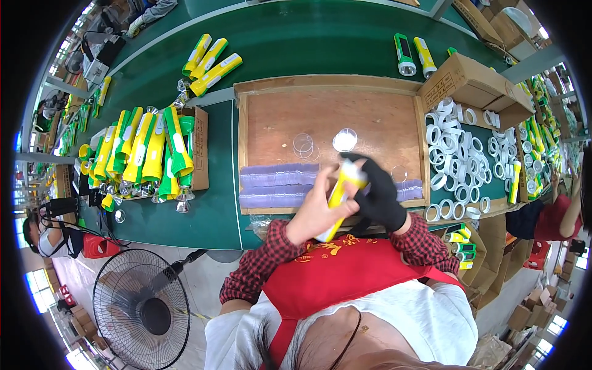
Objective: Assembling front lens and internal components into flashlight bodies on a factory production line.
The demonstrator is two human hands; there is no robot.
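Over the front edge of the wooden tray (333, 102), my bare left hand (317, 206) is wrapped around the yellow and white body of a flashlight (338, 198), which is tilted with its head end up. My right hand (377, 192), in a black glove, closes over that head end. Motion blurs it and its fingertips are partly hidden. Rows of stacked clear lens discs (277, 185) with a purplish tint fill the tray's near side. Just beyond my hands lie some loose clear discs (303, 145) and a brighter, whitish disc (345, 140).
On the left, yellow and green flashlight bodies (143, 145) are heaped beside a cardboard box (201, 148). White rings (459, 154) lie in a pile to the right, near an open carton (475, 86). Several flashlights (209, 61) rest at the back. A fan (145, 308) stands at lower left.
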